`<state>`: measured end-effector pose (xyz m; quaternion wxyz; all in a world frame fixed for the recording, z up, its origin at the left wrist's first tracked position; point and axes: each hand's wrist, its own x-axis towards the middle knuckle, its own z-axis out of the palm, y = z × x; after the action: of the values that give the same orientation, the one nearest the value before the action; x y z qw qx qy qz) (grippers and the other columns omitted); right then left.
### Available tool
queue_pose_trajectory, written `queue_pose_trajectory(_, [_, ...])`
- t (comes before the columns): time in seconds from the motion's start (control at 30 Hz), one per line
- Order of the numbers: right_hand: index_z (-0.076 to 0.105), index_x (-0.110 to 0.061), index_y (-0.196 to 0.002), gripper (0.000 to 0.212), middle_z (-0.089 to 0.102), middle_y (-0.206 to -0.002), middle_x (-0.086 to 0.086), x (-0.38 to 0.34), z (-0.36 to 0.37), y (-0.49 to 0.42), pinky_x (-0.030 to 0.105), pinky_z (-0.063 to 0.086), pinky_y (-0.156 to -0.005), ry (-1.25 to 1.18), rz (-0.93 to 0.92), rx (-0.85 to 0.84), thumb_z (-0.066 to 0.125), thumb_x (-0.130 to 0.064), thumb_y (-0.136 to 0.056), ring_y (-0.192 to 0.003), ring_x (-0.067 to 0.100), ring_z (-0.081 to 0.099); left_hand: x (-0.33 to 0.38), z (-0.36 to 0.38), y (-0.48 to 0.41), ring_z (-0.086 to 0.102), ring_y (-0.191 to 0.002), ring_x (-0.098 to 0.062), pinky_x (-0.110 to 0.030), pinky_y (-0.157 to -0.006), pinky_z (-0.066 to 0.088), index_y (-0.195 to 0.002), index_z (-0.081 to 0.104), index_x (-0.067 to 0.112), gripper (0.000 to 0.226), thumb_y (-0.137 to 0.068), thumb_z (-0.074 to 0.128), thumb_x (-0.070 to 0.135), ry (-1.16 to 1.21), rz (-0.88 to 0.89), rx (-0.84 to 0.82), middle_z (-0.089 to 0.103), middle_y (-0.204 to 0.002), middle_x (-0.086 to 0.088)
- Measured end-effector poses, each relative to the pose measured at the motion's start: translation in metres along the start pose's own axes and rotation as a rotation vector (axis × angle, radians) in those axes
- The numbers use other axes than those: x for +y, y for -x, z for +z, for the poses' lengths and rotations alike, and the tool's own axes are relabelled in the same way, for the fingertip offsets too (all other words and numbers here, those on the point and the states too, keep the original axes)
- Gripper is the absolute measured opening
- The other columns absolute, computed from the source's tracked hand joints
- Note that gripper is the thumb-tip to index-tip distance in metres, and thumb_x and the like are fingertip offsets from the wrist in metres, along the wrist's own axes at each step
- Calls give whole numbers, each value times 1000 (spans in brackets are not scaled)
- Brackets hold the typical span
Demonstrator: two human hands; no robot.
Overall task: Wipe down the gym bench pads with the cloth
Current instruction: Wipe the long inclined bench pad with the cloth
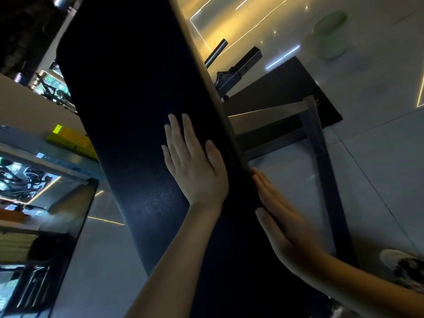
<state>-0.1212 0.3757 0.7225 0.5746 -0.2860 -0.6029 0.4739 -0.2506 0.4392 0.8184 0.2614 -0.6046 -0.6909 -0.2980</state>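
The long black textured bench pad (128, 92) runs tilted from the upper left to the bottom centre. My left hand (195, 166) lies flat on the pad's face near its right edge, fingers spread and pointing up, holding nothing. My right hand (282, 216) presses flat against the pad's right side edge, fingers straight, thumb apart, also holding nothing. No cloth is in view.
The bench's dark metal frame (319, 143) stands to the right of the pad over a black floor mat (298, 79). A pale green bucket-like object (330, 35) sits on the glossy tiled floor at the upper right. My shoe (403, 269) shows at the lower right. A yellow box (68, 138) lies at the left.
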Motion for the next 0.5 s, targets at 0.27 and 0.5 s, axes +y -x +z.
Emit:
queue_pose_trajectory(0.27, [29, -14, -146, 48, 30, -157, 5, -9, 4, -74, 39, 25, -119, -55, -44, -9, 40, -16, -99, -147, 17, 24, -2, -2, 0, 19, -150, -27, -45, -121, 12, -152, 31, 8, 58, -99, 31, 31, 3, 3, -13, 25, -161, -13])
queue_pose_trajectory(0.5, [38, -7, -148, 50, 35, -155, 8, -27, 9, -205, 38, 32, -116, -105, -9, -56, 36, -25, -100, -143, 18, 33, 0, -6, 0, 20, -150, -29, -47, -121, 15, -151, 33, 6, 58, -98, 32, 30, 7, 6, -24, 26, -160, -14])
